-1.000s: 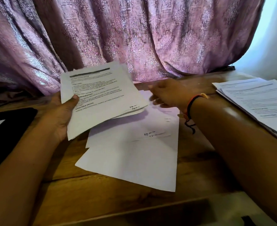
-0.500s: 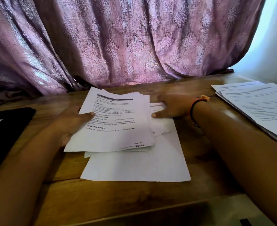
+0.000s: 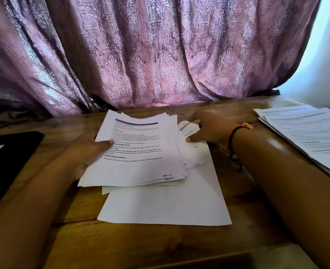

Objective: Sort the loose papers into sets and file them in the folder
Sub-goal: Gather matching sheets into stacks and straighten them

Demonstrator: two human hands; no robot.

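While the left grip clasps the printed stack by its left edge, thumb on top, mid-bench, the right grip lies flat and released, pressing a smaller sheet just beside it (both overlap a blank sheet). A black folder lies at the left edge, another pile at the right.

From here, the left hand's fingers are hidden under the stack, which covers most of the sheets beneath it. The right hand hides part of a small sheet. The right pile and the black item at left run off frame. I can't read the stack's near-corner note.
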